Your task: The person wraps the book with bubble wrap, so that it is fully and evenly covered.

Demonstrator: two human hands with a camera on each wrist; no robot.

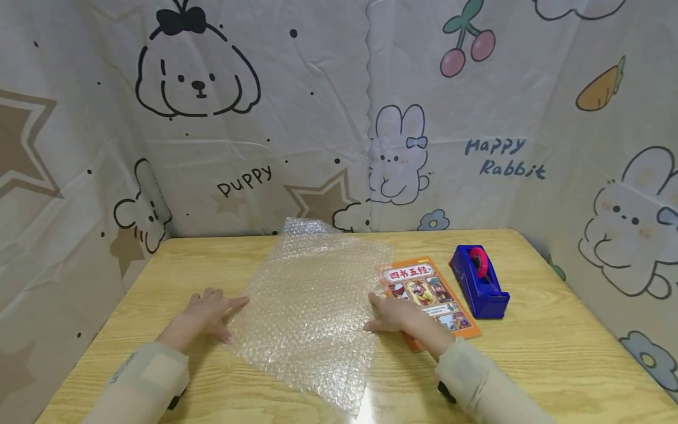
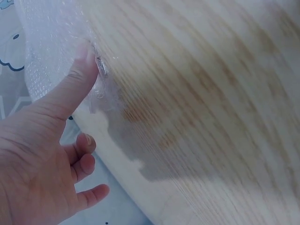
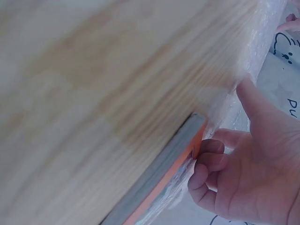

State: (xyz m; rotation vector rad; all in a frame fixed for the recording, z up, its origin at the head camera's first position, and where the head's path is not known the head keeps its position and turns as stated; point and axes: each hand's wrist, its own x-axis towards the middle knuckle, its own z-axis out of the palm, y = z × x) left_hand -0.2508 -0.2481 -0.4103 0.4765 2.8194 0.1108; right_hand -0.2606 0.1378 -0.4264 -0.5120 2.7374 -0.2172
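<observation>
A clear sheet of bubble wrap [image 1: 312,306] lies spread across the middle of the table, its far corner curled up at the back. At its left edge is my left hand [image 1: 209,312], index finger and thumb stretched apart, both tips at the wrap. In the left wrist view the thumb [image 2: 77,79] rests on the wrap's edge while several other fingers bend loosely. My right hand [image 1: 394,312] touches the wrap's right edge with spread index finger and thumb. Its other fingers [image 3: 208,161] curl loosely over an orange book [image 1: 424,294], which the wrap partly overlaps.
A blue tape dispenser [image 1: 479,282] with a red hub stands to the right of the book. The wooden table [image 1: 535,347] ends at a cloth backdrop [image 1: 318,129] printed with cartoon animals, which hangs behind it and along both sides.
</observation>
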